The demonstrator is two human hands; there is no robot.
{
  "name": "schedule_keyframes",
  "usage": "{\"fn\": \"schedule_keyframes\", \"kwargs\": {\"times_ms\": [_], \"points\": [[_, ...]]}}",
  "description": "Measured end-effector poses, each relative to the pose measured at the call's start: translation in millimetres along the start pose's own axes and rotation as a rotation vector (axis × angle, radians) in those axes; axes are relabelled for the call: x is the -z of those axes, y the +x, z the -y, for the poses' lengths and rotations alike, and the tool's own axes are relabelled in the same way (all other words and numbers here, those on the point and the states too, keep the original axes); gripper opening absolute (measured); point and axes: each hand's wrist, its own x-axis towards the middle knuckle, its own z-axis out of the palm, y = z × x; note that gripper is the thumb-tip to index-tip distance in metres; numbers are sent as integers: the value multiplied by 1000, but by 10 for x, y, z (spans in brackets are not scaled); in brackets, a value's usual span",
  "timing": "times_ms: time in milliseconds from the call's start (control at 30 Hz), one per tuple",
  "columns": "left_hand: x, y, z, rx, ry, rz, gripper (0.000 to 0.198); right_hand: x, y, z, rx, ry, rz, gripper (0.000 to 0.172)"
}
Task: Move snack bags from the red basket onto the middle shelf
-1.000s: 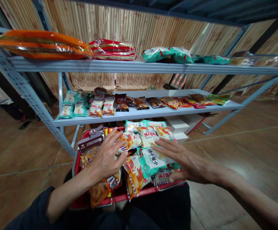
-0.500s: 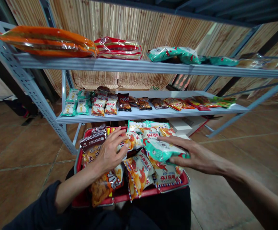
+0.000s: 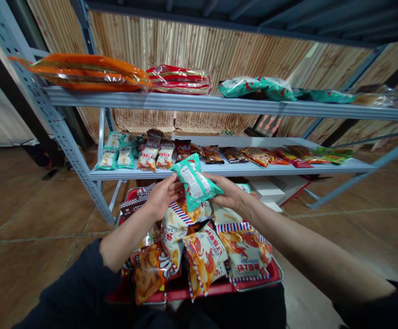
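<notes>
A teal snack bag (image 3: 195, 182) with a white label is held up over the basket, between my two hands. My left hand (image 3: 164, 195) grips its left edge with the thumb on top. Fingers of my right hand (image 3: 228, 192) are closed on its right side, partly hidden behind it. Below lies a red basket (image 3: 181, 292) with a metal rim, heaped with snack bags. White-and-orange shrimp snack bags (image 3: 243, 251) fill its right and middle. An orange bag (image 3: 154, 269) and a brown-topped bag (image 3: 135, 205) lie at the left, partly behind my left arm.
Ahead stands a blue metal rack. Its lower shelf (image 3: 171, 173) bears a row of small snack packets (image 3: 214, 154). On the upper shelf (image 3: 192, 104) lie a large orange pack (image 3: 89, 73), a red pack (image 3: 180, 80) and teal bags (image 3: 258, 87). White boxes (image 3: 267, 189) sit underneath.
My right hand has brought the teal bag left and up, and it has turned to show its label. My left hand has taken hold of it too. The view has shifted slightly.
</notes>
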Motion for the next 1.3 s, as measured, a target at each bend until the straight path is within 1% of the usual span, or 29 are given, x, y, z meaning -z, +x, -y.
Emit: {"fn": "schedule_keyframes", "kwargs": {"times_ms": [67, 167, 233, 333, 400, 533, 600, 700, 767, 833, 933, 1000, 1067, 1167, 1300], "points": [[2, 68, -20, -2, -16, -61, 26, -63, 153, -4, -82, 100, 51, 18], [28, 181, -59, -30, -56, -215, 24, -153, 319, -8, -128, 139, 72, 17], [61, 255, -87, -41, -90, -303, 22, -217, 376, -13, -145, 128, 72, 14], [118, 342, -121, -82, -145, -369, 20, -306, 386, -28, -188, 103, 73, 18], [152, 382, -141, -141, -165, -385, 18, -351, 360, -37, -192, 120, 74, 24], [208, 441, -204, -307, -180, -428, 12, -404, 315, -47, -124, 164, 193, 26], [232, 463, -243, -342, -193, -433, 13, -418, 325, -53, -94, 142, 210, 28], [264, 487, -297, -306, -215, -424, 13, -419, 366, -64, -96, 103, 136, 30], [286, 500, -329, -263, -237, -443, 13, -404, 386, -66, -100, 84, 93, 34], [310, 515, -356, -250, -250, -463, 14, -380, 395, -65, -91, 87, 78, 35], [349, 544, -380, -276, -235, -468, 10, -343, 410, -77, -76, 120, 55, 27], [373, 564, -386, -285, -232, -481, 6, -323, 433, -104, -60, 138, -1, 19], [393, 584, -387, -288, -242, -502, 3, -303, 462, -144, -40, 156, -38, 15], [414, 610, -376, -277, -254, -532, 4, -271, 492, -202, -30, 187, -45, 19], [423, 633, -330, -276, -261, -533, 6, -234, 483, -225, -10, 213, -65, 26]]}}
